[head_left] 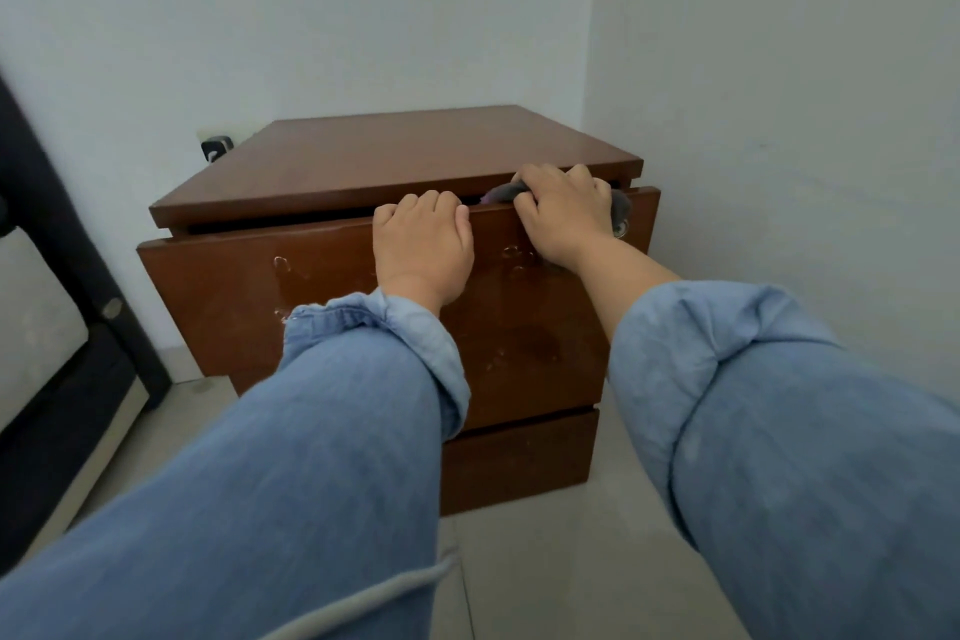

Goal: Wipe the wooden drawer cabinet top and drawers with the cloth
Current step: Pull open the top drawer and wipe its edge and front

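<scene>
the left hand [422, 244] hooks its curled fingers over the top edge of the upper drawer [291, 286], seemingly to steady it or draw it out while the other hand cleans. the right hand [563, 213] grips a bunched grey cloth [501, 193] and presses it along that same edge, near the drawer's right end, so the rim looks like the part being wiped. the drawer stands slightly open beneath the overhanging cabinet top [415, 156], leaving a dark gap. the lower drawer [519, 463] sits shut below. the wooden cabinet stands in a wall corner, a dark bed frame [62, 203] to the left.
</scene>
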